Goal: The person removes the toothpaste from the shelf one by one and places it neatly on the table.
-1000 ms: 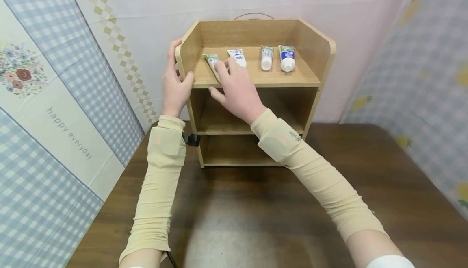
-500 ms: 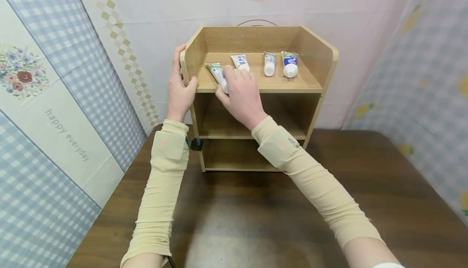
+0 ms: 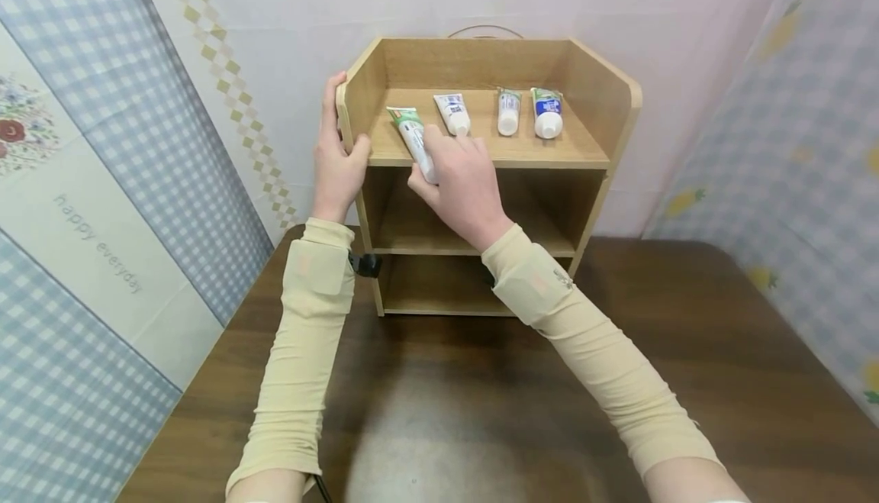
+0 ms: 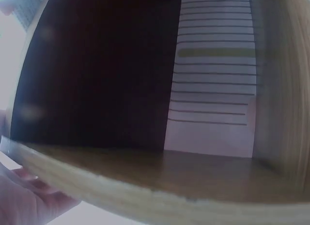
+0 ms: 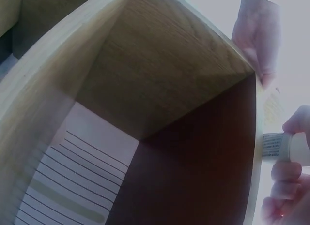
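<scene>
In the head view, my left hand (image 3: 339,167) grips the left side panel (image 3: 349,117) of a small wooden shelf, thumb on the inner face and fingers outside. My right hand (image 3: 467,186) pinches a white and green toothpaste tube (image 3: 412,135) by its cap end, which juts past the top board's front edge. The tube slants, its flat green end pointing back left. In the right wrist view, thumb and fingers close around the white cap (image 5: 296,148). Just behind the hand lies another toothpaste tube (image 3: 453,114), white with blue print.
Two more tubes lie to the right on the top board, a slim white one (image 3: 509,112) and a blue and white one (image 3: 547,114). Below are two lower compartments (image 3: 474,285). The shelf stands on a dark wooden table (image 3: 439,396) against a cloth-covered wall (image 3: 295,22).
My right hand has gone from reaching over the leftmost tube to holding its cap end, and the tube has come forward over the front edge. My left hand stays on the side panel.
</scene>
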`<control>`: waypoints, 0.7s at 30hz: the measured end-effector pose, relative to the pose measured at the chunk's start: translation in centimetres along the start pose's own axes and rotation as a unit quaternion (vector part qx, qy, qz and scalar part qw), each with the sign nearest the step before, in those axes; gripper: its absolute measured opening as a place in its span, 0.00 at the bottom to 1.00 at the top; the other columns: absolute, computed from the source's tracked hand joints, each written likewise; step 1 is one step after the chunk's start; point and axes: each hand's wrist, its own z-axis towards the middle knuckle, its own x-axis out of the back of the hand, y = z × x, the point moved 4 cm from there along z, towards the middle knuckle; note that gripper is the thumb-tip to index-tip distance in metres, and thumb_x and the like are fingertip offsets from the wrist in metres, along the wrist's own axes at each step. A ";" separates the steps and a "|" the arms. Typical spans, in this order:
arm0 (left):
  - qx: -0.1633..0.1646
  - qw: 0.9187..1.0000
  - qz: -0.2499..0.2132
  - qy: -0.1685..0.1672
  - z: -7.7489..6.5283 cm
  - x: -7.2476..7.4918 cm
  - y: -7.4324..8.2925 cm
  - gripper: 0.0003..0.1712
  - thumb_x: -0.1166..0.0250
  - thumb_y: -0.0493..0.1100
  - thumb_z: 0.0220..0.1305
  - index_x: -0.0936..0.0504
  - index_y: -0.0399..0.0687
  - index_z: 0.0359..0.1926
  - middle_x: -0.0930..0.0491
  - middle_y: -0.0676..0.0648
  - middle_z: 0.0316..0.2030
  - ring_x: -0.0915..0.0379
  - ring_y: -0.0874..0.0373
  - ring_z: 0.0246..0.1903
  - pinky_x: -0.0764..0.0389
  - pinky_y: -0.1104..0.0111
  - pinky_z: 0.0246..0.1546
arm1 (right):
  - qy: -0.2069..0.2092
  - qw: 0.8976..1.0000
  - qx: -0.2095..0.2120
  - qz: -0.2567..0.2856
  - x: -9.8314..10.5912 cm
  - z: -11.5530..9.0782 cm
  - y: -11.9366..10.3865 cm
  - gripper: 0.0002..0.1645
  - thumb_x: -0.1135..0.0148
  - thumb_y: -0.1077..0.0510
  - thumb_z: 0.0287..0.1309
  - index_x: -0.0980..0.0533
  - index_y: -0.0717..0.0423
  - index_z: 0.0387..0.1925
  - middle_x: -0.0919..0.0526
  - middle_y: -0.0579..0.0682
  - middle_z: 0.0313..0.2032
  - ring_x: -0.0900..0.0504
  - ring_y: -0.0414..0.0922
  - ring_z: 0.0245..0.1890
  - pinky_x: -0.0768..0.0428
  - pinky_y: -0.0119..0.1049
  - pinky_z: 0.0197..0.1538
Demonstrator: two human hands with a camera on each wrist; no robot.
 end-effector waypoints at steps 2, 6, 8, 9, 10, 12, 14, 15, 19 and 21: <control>0.000 1.000 0.002 0.003 0.1 -0.1 0.1 0.42 0.53 0.27 0.55 0.42 0.57 0.72 0.37 0.53 0.70 0.33 0.58 0.53 0.30 0.70 0.49 | 0.004 1.000 0.005 0.014 0.2 -0.2 0.0 0.09 0.42 0.57 0.52 0.30 0.60 0.31 0.25 0.51 0.22 0.29 0.51 0.24 0.34 0.44 0.35; 0.002 1.000 0.003 0.011 0.0 -0.2 0.3 0.43 0.53 0.26 0.54 0.43 0.54 0.72 0.40 0.54 0.72 0.35 0.60 0.55 0.31 0.71 0.51 | 0.016 0.999 0.023 0.032 0.6 -1.0 -0.1 0.09 0.41 0.58 0.50 0.31 0.59 0.28 0.26 0.51 0.21 0.30 0.51 0.23 0.34 0.43 0.33; 0.004 1.000 0.003 0.014 -0.1 -0.2 0.2 0.43 0.53 0.25 0.54 0.43 0.54 0.72 0.40 0.54 0.72 0.35 0.60 0.55 0.31 0.70 0.51 | 0.026 0.998 0.035 0.037 0.7 -1.5 -0.2 0.09 0.40 0.58 0.49 0.31 0.59 0.28 0.26 0.51 0.21 0.31 0.50 0.23 0.34 0.43 0.32; 0.005 1.000 0.003 0.013 -0.1 -0.2 0.2 0.43 0.54 0.25 0.55 0.43 0.54 0.72 0.41 0.54 0.72 0.36 0.60 0.55 0.31 0.70 0.51 | 0.032 0.998 0.041 0.040 0.8 -1.9 -0.3 0.09 0.40 0.59 0.48 0.31 0.59 0.27 0.27 0.51 0.21 0.31 0.50 0.23 0.34 0.43 0.31; 0.005 1.000 0.003 0.013 -0.2 -0.2 0.2 0.43 0.54 0.25 0.55 0.43 0.54 0.72 0.41 0.54 0.73 0.36 0.59 0.56 0.31 0.70 0.51 | 0.038 0.997 0.046 0.042 0.8 -2.2 -0.4 0.09 0.40 0.59 0.48 0.31 0.59 0.27 0.27 0.51 0.21 0.31 0.50 0.23 0.34 0.42 0.31; 0.007 1.000 0.004 0.011 -0.2 -0.2 0.1 0.43 0.54 0.25 0.55 0.43 0.55 0.72 0.41 0.54 0.73 0.36 0.59 0.55 0.31 0.69 0.50 | 0.048 0.996 0.053 0.045 0.9 -2.8 -0.5 0.09 0.39 0.60 0.47 0.31 0.59 0.27 0.26 0.51 0.21 0.32 0.50 0.23 0.34 0.42 0.31; 0.009 1.000 0.006 0.010 -0.2 -0.2 0.1 0.43 0.54 0.26 0.56 0.43 0.56 0.73 0.41 0.55 0.72 0.36 0.59 0.55 0.31 0.69 0.50 | 0.055 0.996 0.057 0.047 0.9 -3.3 -0.5 0.09 0.39 0.60 0.47 0.31 0.59 0.26 0.27 0.51 0.21 0.33 0.49 0.22 0.34 0.40 0.30; 0.009 1.000 0.005 0.009 -0.2 -0.3 0.1 0.43 0.54 0.26 0.56 0.43 0.56 0.73 0.41 0.54 0.72 0.36 0.59 0.55 0.31 0.69 0.49 | 0.058 0.995 0.059 0.051 0.9 -3.5 -0.5 0.09 0.38 0.61 0.47 0.31 0.60 0.26 0.27 0.51 0.21 0.33 0.49 0.22 0.34 0.40 0.30; 0.012 1.000 0.003 0.010 0.0 -0.3 0.0 0.44 0.54 0.26 0.55 0.44 0.57 0.73 0.41 0.55 0.72 0.36 0.59 0.56 0.30 0.69 0.50 | 0.062 0.994 0.063 0.063 1.0 -4.6 -0.5 0.10 0.37 0.62 0.46 0.30 0.60 0.27 0.27 0.52 0.22 0.34 0.48 0.21 0.36 0.38 0.30; 0.012 1.000 0.001 0.009 0.0 -0.5 0.0 0.44 0.54 0.25 0.55 0.44 0.57 0.73 0.42 0.55 0.73 0.36 0.59 0.56 0.30 0.69 0.50 | 0.063 0.993 0.062 0.073 1.0 -5.3 -0.3 0.10 0.36 0.62 0.46 0.30 0.61 0.28 0.26 0.52 0.23 0.34 0.48 0.21 0.36 0.37 0.29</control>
